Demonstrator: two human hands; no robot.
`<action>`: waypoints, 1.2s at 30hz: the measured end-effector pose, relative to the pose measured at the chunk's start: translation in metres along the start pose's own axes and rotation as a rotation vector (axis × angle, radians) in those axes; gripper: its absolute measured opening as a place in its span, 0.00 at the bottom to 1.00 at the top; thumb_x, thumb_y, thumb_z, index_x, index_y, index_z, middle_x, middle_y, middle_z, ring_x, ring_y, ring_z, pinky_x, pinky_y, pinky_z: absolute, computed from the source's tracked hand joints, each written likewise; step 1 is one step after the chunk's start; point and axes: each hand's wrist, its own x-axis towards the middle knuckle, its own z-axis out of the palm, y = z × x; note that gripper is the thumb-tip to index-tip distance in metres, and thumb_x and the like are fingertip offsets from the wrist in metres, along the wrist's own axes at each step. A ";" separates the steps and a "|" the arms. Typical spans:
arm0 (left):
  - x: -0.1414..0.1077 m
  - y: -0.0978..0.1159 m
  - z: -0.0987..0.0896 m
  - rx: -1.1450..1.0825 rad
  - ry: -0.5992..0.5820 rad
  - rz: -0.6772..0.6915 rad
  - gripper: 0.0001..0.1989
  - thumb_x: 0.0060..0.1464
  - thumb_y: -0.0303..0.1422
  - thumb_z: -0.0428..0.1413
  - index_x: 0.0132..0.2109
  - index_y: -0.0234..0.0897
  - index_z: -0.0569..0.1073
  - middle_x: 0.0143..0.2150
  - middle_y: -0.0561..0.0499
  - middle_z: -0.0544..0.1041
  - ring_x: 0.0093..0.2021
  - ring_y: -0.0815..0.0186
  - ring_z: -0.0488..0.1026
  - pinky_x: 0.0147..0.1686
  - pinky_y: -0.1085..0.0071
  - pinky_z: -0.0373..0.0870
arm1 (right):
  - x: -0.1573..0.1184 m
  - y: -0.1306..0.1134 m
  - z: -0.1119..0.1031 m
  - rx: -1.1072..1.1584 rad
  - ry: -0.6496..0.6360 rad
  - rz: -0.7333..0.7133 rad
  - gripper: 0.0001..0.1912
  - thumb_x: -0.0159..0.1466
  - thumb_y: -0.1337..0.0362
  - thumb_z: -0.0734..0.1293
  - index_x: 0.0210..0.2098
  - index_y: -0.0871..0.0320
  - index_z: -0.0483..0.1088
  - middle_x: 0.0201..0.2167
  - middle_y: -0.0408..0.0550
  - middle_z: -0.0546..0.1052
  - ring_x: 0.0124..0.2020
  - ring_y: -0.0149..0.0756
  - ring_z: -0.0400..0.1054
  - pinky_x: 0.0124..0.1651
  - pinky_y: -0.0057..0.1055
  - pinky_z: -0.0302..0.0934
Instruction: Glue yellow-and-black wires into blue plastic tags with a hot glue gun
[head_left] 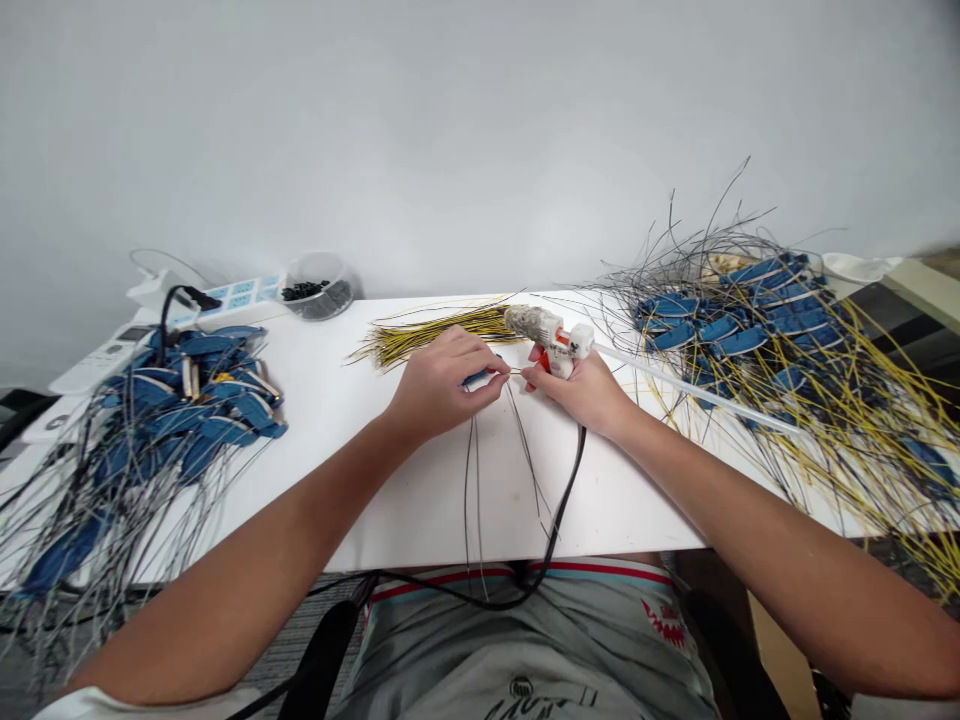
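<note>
In the middle of the table my left hand (454, 378) is closed on a small blue part (475, 378), mostly covered by the fingers. Thin dark wires (525, 440) hang from it toward the table's front edge. My right hand (581, 388) grips a white hot glue gun (556, 345) with an orange trigger, its dirty, glue-crusted nose pointing left. A long clear glue stick (690, 388) sticks out of its back end. The right fingertips are close to the left ones, with a short thin wire between them. Behind both hands lies a bundle of yellow and black wires (420, 335).
Blue parts with grey wires (217, 390) are heaped at the left. More blue parts (739, 330), with yellow and black wires, pile up at the right. A clear round tub (319, 290) holds small black pieces beside a power strip (247, 295). The gun's black cord (559, 520) drops over the front edge.
</note>
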 end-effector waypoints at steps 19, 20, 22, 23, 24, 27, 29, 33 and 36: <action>-0.001 -0.004 0.001 -0.056 -0.057 -0.069 0.10 0.64 0.39 0.57 0.41 0.42 0.82 0.37 0.49 0.81 0.41 0.65 0.71 0.45 0.67 0.66 | -0.002 -0.016 -0.005 0.103 -0.047 0.066 0.13 0.63 0.57 0.73 0.39 0.57 0.70 0.29 0.47 0.81 0.24 0.31 0.69 0.29 0.30 0.63; 0.000 -0.003 0.000 -0.059 -0.056 -0.061 0.10 0.64 0.39 0.57 0.41 0.41 0.81 0.37 0.49 0.81 0.41 0.65 0.71 0.45 0.67 0.66 | -0.002 -0.017 -0.005 0.118 -0.057 0.065 0.13 0.63 0.57 0.74 0.39 0.57 0.70 0.29 0.47 0.80 0.23 0.31 0.67 0.29 0.29 0.62; 0.000 -0.002 -0.001 -0.064 -0.051 -0.042 0.09 0.65 0.38 0.57 0.41 0.41 0.80 0.37 0.50 0.81 0.41 0.66 0.71 0.45 0.67 0.66 | -0.002 -0.017 -0.006 0.154 -0.079 0.068 0.13 0.62 0.57 0.74 0.39 0.58 0.70 0.29 0.47 0.80 0.22 0.30 0.66 0.29 0.29 0.61; 0.001 -0.002 -0.002 -0.065 -0.050 -0.033 0.09 0.65 0.38 0.57 0.40 0.40 0.80 0.36 0.50 0.80 0.41 0.66 0.71 0.45 0.68 0.66 | -0.001 -0.016 -0.007 0.173 -0.090 0.071 0.14 0.62 0.57 0.74 0.39 0.58 0.70 0.29 0.47 0.80 0.22 0.30 0.66 0.29 0.29 0.60; 0.001 -0.001 -0.002 -0.065 -0.048 -0.024 0.09 0.65 0.37 0.57 0.40 0.40 0.80 0.36 0.50 0.80 0.40 0.67 0.70 0.44 0.68 0.66 | -0.001 -0.016 -0.007 0.192 -0.101 0.073 0.14 0.62 0.57 0.74 0.39 0.58 0.70 0.28 0.47 0.80 0.22 0.30 0.65 0.29 0.29 0.60; 0.001 -0.001 -0.002 -0.059 -0.039 -0.005 0.09 0.65 0.37 0.57 0.40 0.39 0.79 0.35 0.50 0.79 0.39 0.68 0.69 0.43 0.69 0.66 | -0.001 -0.015 -0.008 0.236 -0.136 0.074 0.14 0.63 0.57 0.75 0.38 0.58 0.70 0.28 0.47 0.80 0.22 0.29 0.65 0.29 0.29 0.59; 0.001 -0.002 -0.001 -0.062 0.000 0.010 0.08 0.65 0.36 0.58 0.41 0.39 0.80 0.36 0.51 0.80 0.38 0.69 0.69 0.43 0.70 0.66 | -0.001 -0.014 -0.008 0.260 -0.144 0.081 0.13 0.62 0.58 0.75 0.38 0.58 0.70 0.27 0.47 0.79 0.22 0.30 0.65 0.29 0.29 0.58; -0.001 -0.006 0.000 -0.084 0.076 0.049 0.08 0.61 0.37 0.62 0.46 0.41 0.81 0.37 0.52 0.81 0.39 0.70 0.71 0.41 0.71 0.68 | 0.000 -0.014 -0.009 0.321 -0.122 0.101 0.13 0.62 0.60 0.75 0.38 0.58 0.70 0.23 0.44 0.76 0.22 0.30 0.65 0.29 0.29 0.57; -0.002 -0.006 0.000 -0.089 0.092 0.036 0.11 0.59 0.37 0.64 0.49 0.42 0.80 0.38 0.52 0.80 0.39 0.70 0.70 0.34 0.74 0.66 | 0.000 -0.017 -0.010 0.332 -0.122 0.095 0.11 0.62 0.61 0.74 0.37 0.58 0.70 0.23 0.43 0.75 0.21 0.29 0.63 0.28 0.29 0.56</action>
